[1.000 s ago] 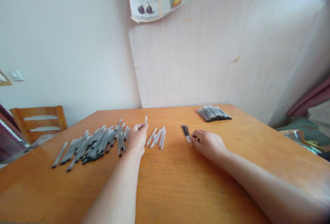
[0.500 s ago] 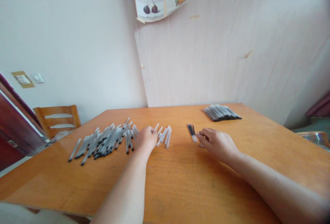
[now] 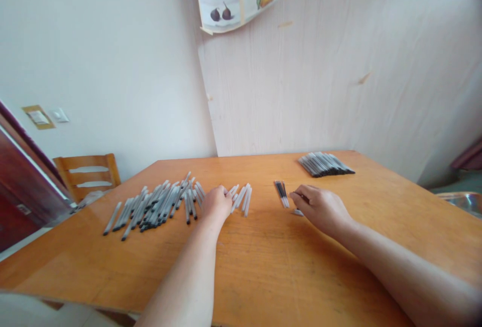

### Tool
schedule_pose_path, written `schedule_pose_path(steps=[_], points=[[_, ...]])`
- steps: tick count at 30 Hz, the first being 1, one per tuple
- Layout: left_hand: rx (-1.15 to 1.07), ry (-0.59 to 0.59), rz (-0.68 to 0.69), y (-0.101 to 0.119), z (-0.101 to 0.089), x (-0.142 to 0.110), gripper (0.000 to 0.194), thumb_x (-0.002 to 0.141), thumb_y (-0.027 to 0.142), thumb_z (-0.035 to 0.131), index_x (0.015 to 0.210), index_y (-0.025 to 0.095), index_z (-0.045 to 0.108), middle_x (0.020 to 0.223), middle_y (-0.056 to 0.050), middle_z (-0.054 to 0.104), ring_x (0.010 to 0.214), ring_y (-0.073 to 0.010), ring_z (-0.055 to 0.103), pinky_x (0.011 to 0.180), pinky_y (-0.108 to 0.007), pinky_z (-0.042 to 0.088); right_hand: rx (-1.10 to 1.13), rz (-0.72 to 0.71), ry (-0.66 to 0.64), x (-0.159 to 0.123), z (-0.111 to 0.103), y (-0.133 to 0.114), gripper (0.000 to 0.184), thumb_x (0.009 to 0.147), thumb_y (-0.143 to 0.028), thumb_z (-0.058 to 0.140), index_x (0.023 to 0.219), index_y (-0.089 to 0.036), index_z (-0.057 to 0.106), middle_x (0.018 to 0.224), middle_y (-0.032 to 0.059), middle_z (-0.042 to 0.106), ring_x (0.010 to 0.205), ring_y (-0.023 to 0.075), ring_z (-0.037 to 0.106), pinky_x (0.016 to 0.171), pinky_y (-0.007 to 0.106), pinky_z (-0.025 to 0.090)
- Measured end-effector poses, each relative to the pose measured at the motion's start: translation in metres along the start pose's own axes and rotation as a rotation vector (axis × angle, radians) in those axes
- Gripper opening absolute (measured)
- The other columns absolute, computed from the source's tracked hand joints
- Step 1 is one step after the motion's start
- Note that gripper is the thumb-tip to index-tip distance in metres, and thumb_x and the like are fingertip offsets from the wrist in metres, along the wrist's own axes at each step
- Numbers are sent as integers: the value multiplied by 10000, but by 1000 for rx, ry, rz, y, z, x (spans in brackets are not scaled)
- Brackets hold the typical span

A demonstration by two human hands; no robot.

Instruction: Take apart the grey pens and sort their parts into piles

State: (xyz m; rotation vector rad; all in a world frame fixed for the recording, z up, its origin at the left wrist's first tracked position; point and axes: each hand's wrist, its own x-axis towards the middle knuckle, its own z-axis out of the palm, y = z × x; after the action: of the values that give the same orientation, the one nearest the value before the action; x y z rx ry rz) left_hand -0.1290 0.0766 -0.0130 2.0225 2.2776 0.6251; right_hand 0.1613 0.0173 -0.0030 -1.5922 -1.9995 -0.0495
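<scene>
My left hand [image 3: 217, 201] is closed in a pinch at the left side of several whitish translucent pen caps [image 3: 246, 200]; one cap shows at its fingertips. To its left lies a loose pile of grey translucent pen barrels [image 3: 161, 206] with black ends. My right hand [image 3: 318, 207] hovers low over the table with thumb and fingers pressed together. What it holds, if anything, is hidden. Just left of its fingertips lie several thin black pen refills [image 3: 280, 194] with pale lower ends. A small pale piece [image 3: 297, 212] lies partly under this hand.
A neat stack of pens [image 3: 326, 164] with dark ends lies at the back right of the wooden table [image 3: 256, 266]. Beyond the table's left side stands a wooden chair [image 3: 88, 174]. A wall rises behind the far edge, with a fruit picture [image 3: 244, 0] on it.
My left hand has brought a pen cap down and right to the other caps. The right hand stays beside the refills, its fingers shifting slightly away. The view has turned left.
</scene>
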Motion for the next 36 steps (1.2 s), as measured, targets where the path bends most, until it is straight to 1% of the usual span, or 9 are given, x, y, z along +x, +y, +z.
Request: schedule_pose_path(steps=[4, 10, 13, 16, 19, 22, 27, 32, 36], points=[[-12, 0, 3, 1, 1, 0, 226, 830, 353, 500, 821, 204, 670, 904, -119, 709, 872, -229, 636, 704, -286, 410, 13, 21, 25, 1, -2, 1, 323, 904, -440, 406, 753, -234, 603, 749, 2, 661, 671, 136, 584, 561, 248, 281], [13, 6, 27, 0, 2, 1, 228, 841, 323, 486, 831, 204, 680, 909, -111, 702, 890, -220, 624, 748, -283, 416, 28, 83, 80, 2, -5, 1, 351, 902, -464, 404, 732, -228, 602, 684, 1, 632, 619, 132, 553, 541, 247, 265], [12, 45, 65, -1, 2, 2, 231, 844, 281, 476, 903, 204, 685, 958, -110, 686, 908, -217, 611, 759, -283, 418, 36, 117, 98, 3, -7, 3, 372, 894, -481, 408, 704, -222, 597, 652, 4, 615, 592, 132, 534, 532, 248, 259], [-15, 67, 138, -2, 1, 3, 291, 839, 199, 461, 1024, 228, 684, 1019, -101, 659, 941, -208, 594, 805, -282, 416, 48, 139, 107, 3, -9, 5, 375, 888, -482, 409, 701, -219, 602, 641, 8, 611, 582, 135, 527, 527, 248, 257], [-22, 34, 221, -3, -1, 3, 363, 830, 167, 463, 1092, 285, 685, 1059, -90, 632, 983, -210, 576, 861, -291, 404, 64, 139, 106, 3, -11, 5, 379, 884, -486, 408, 700, -218, 603, 647, 13, 619, 584, 137, 529, 524, 246, 256], [21, -11, 272, -3, -2, 0, 413, 814, 174, 472, 1132, 341, 676, 1116, -84, 611, 1042, -239, 550, 906, -329, 388, 68, 141, 109, 3, -11, 4, 390, 882, -494, 402, 688, -217, 597, 643, 16, 622, 584, 139, 533, 522, 247, 256], [101, -74, 230, -2, -4, -4, 405, 797, 265, 518, 1150, 408, 652, 1266, -63, 550, 1126, -306, 493, 933, -420, 364, 71, 137, 120, 4, -12, 5, 393, 882, -492, 398, 684, -216, 595, 646, 20, 624, 583, 140, 529, 526, 247, 261], [97, -54, 221, -2, -2, -3, 355, 794, 312, 539, 1127, 354, 656, 1298, -67, 529, 1159, -299, 466, 942, -413, 357, 61, 136, 128, 3, -13, 6, 390, 888, -485, 398, 674, -215, 581, 635, 13, 603, 588, 138, 517, 533, 246, 264], [102, 33, 228, -1, -4, -1, 297, 820, 348, 526, 1066, 265, 670, 1279, -85, 535, 1174, -293, 447, 980, -398, 335, 64, 146, 158, 4, -14, 6, 388, 886, -483, 404, 657, -212, 562, 608, -1, 571, 570, 124, 495, 535, 245, 269]])
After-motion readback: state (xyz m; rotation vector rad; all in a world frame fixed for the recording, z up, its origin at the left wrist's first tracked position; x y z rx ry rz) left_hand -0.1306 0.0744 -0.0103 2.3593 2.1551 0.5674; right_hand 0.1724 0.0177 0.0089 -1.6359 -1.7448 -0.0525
